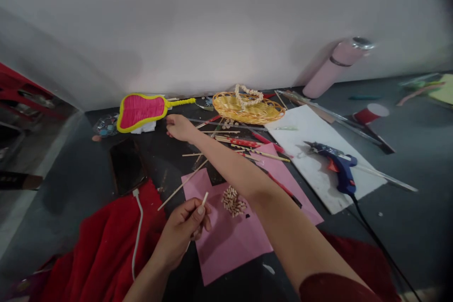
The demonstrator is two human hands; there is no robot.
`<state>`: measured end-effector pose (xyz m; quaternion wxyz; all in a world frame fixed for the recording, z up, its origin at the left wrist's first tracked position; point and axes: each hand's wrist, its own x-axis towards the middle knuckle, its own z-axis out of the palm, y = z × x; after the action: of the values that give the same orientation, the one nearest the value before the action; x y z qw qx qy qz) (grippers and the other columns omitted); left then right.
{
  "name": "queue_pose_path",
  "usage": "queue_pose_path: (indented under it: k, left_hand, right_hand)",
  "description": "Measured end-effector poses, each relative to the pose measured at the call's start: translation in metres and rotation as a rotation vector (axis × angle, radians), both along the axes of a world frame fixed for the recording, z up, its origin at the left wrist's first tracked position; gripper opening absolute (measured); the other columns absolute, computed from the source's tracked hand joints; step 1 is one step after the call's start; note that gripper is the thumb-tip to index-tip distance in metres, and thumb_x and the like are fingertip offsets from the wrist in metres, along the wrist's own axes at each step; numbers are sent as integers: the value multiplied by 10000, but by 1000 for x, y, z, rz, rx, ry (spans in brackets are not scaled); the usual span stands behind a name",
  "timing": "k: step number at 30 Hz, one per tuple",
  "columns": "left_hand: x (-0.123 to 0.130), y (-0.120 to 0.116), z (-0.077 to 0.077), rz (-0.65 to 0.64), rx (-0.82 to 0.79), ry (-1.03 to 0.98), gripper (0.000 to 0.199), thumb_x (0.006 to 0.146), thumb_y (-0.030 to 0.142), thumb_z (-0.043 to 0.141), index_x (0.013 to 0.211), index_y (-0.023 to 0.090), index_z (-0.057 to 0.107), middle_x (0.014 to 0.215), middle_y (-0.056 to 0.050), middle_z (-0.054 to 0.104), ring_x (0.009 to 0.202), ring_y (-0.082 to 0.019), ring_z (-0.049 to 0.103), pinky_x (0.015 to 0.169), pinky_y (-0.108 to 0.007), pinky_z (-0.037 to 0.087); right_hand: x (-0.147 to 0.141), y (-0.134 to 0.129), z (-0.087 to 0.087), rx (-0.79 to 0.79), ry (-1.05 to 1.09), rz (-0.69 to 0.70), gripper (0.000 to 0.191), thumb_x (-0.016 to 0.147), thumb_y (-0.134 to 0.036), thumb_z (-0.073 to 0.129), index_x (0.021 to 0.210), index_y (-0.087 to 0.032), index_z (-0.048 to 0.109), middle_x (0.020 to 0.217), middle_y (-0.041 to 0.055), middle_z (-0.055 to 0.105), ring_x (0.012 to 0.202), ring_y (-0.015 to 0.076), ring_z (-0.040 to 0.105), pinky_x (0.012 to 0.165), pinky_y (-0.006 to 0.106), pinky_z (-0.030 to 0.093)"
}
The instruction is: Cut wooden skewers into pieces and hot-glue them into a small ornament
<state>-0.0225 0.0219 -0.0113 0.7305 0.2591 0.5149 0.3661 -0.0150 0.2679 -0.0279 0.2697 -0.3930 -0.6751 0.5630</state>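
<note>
My left hand (189, 222) is closed around a thin pale wooden stick (205, 199), whose tip sticks up past the thumb. Just right of it, a cluster of short cut stick pieces (233, 202) lies on a pink paper sheet (226, 240). My right arm stretches across the table to the left. At its end my right hand (180, 128) has its fingers curled beside a pink hand fan with yellow edging (141, 113); what they hold, if anything, is hidden. Several long sticks (182, 185) lie between and beyond my hands.
A wicker basket (226, 108) stands by the wall. A blue glue gun (339, 170) rests on a white board (300, 137) at right. Farther back are a pink bottle (329, 71) and red cup (370, 114). A phone (128, 165) and red cloth (102, 240) lie left.
</note>
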Motion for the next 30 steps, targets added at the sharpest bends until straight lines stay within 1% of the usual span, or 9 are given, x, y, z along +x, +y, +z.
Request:
queue_pose_path:
  k: [4,6,8,10,13,18,21,26,30]
  left_hand:
    - [0,1,-1,-9,3,11,279,787,414,569,777,136,551,566,-5,562,419,-29,266,427,-196,157]
    - [-1,0,-2,-15,9,21,274,793,412,563,772,139,552,573,-2,558,424,-31,274,428,-197,157]
    - [-1,0,-2,-15,19,40,271,796,409,560,762,140,553,575,2,550,430,-34,285,430,-198,159]
    - [-1,-1,-1,-14,35,57,273,802,408,553,753,140,553,577,1,549,437,-38,296,433,-200,167]
    - [-1,-1,-1,-29,49,67,283,812,415,537,746,140,551,574,-1,550,445,-45,299,435,-205,179]
    - [-1,0,-2,-32,52,61,291,815,415,534,700,147,527,561,14,533,443,-45,279,437,-206,182]
    - [-2,0,-2,-45,68,56,285,819,417,527,714,152,535,568,11,546,443,-50,284,441,-207,191]
    - [-2,1,0,-51,81,59,288,813,427,528,723,154,543,568,13,550,444,-55,286,440,-208,189]
    - [-1,2,1,-48,99,71,310,801,447,535,717,148,536,559,5,552,437,-57,289,432,-210,183]
  right_hand:
    - [27,7,3,616,-474,4,248,746,-30,454,926,-133,591,940,101,610,952,224,543,861,338,408]
    - [31,11,3,816,-599,10,283,774,-24,417,993,-100,578,1012,140,586,1021,249,489,898,374,380]
    - [28,15,1,908,-668,15,302,809,-40,383,1047,-93,561,1079,158,559,1071,275,437,882,402,388]
    - [20,21,-2,910,-718,-8,310,848,-80,360,1097,-106,544,1142,165,533,1097,292,406,855,420,408]
    - [7,31,-6,843,-752,-44,319,879,-118,346,1143,-120,525,1179,177,521,1106,299,417,866,453,405]
    - [-8,49,-8,685,-739,-27,269,847,-129,429,1063,-133,589,1061,181,600,1016,325,526,833,484,418]
    - [-10,53,-9,657,-740,-31,226,830,-131,468,1000,-124,618,994,180,630,968,316,560,819,461,433]
    - [-4,51,-14,656,-705,-65,226,849,-170,469,1028,-118,596,1029,185,617,1032,298,524,865,441,413]
    - [0,46,-14,680,-670,-74,249,879,-265,447,1032,-155,611,1063,170,605,1051,312,499,871,468,389]
